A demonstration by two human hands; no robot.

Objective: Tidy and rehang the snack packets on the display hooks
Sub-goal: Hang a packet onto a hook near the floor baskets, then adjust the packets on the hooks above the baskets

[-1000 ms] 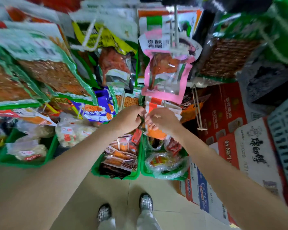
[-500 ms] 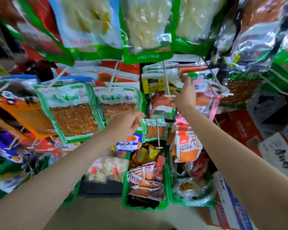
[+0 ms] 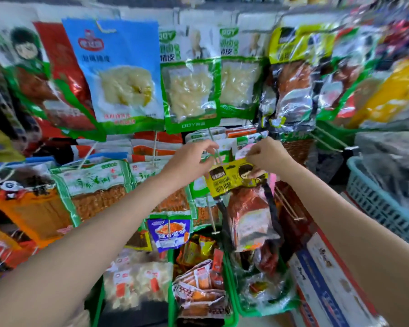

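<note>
A snack packet with a yellow header and reddish contents (image 3: 243, 208) hangs in the middle of the display. My right hand (image 3: 267, 154) pinches its yellow top at the right corner. My left hand (image 3: 194, 159) has curled fingers at the packet's upper left, around the thin white display hook (image 3: 215, 152) that sticks out toward me. The packet's hanging hole is hidden behind my fingers. Rows of other packets hang on hooks all around.
Green-edged packets (image 3: 189, 90) and a blue packet (image 3: 121, 74) hang above. Green bins (image 3: 232, 303) with loose snacks stand below. A bare hook (image 3: 213, 218) juts out under the held packet. Cardboard boxes (image 3: 328, 279) and a blue basket (image 3: 383, 204) sit at the right.
My view tilted up to a higher row. Both hands rose from the lower packets; the right took hold of the yellow-topped packet, and the left came up to the hook beside it.
</note>
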